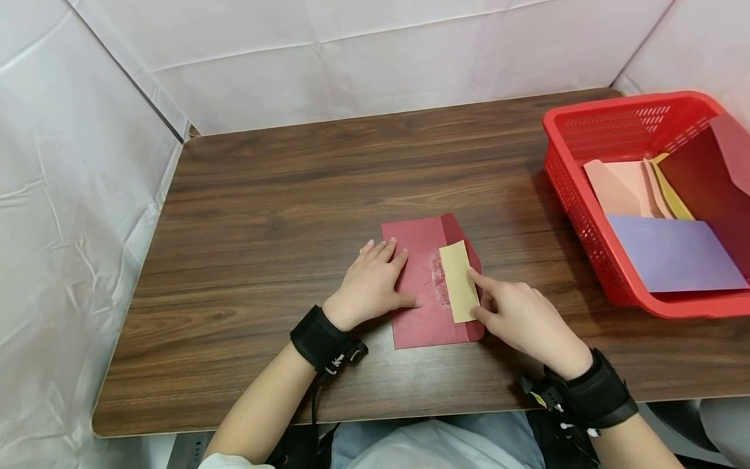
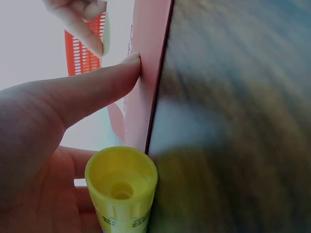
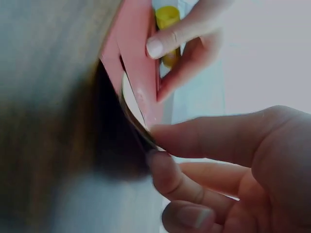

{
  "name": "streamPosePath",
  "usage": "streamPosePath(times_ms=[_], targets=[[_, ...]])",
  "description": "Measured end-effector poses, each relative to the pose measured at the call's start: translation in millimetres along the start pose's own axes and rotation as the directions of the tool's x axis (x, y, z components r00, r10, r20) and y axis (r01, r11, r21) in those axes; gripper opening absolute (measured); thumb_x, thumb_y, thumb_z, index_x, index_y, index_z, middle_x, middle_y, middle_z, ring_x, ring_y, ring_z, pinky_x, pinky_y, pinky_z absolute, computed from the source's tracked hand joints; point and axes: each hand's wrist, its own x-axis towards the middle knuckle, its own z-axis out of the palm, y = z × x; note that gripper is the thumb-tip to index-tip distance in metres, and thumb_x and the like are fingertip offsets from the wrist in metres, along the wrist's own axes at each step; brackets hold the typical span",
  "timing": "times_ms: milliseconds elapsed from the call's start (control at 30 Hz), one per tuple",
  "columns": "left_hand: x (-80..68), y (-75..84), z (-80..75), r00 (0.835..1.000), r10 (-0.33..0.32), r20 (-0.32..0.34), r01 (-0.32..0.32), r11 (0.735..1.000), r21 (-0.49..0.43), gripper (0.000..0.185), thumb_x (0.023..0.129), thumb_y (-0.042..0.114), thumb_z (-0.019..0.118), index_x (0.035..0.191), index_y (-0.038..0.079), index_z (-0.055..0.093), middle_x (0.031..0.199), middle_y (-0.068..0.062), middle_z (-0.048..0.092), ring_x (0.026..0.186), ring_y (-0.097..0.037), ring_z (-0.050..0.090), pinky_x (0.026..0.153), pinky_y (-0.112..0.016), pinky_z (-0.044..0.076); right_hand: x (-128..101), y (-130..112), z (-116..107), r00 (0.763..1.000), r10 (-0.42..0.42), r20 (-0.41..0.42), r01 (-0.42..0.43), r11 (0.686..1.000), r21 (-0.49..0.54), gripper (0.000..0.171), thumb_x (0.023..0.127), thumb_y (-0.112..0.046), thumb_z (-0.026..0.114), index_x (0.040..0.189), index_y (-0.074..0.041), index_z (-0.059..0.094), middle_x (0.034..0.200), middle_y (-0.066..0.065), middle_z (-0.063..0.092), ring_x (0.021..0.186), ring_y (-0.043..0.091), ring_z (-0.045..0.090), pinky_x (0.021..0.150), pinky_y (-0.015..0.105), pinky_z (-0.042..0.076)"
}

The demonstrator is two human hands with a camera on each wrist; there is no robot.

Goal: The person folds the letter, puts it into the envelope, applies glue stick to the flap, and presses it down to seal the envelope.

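Note:
A red envelope [image 1: 417,329] lies on the table, its flap side to the right and a scuffed, shiny patch near its middle. My left hand [image 1: 370,281] rests on its left part, fingers spread, thumb pressing the paper. Across the envelope's right part sits a pale yellow paper strip [image 1: 459,281]. The thumb and index finger of my right hand [image 1: 524,319] pinch the strip's right edge, which bends up in the right wrist view. Beside my left palm, the left wrist view shows a yellow plastic tube [image 2: 124,211] with a hollow end; the hand hides it in the head view.
At the right of the wooden table [image 1: 263,215] stands a red perforated basket [image 1: 592,241]. It holds a purple envelope [image 1: 674,254], peach paper [image 1: 621,185], a yellow piece and a dark red one. White sheeting [image 1: 381,58] hangs behind the table and at both sides.

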Motion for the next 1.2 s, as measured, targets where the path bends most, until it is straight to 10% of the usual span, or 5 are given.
streamPosePath(times_ms=[1200], targets=[[-0.1, -1.9, 0.2, 1.000, -0.007, 0.005, 0.007, 1.000, 0.009, 0.093, 0.084, 0.060, 0.074, 0.153, 0.007, 0.042, 0.161, -0.018, 0.031, 0.151, -0.029, 0.024, 0.125, -0.040, 0.006, 12.0, -2.0, 22.2, 0.994, -0.036, -0.099, 0.049, 0.990, 0.135, 0.042, 0.091, -0.004, 0.073, 0.130, 0.006, 0.062, 0.071, -0.001, 0.060, 0.055, 0.011, 0.045, 0.049, 0.024, 0.035]])
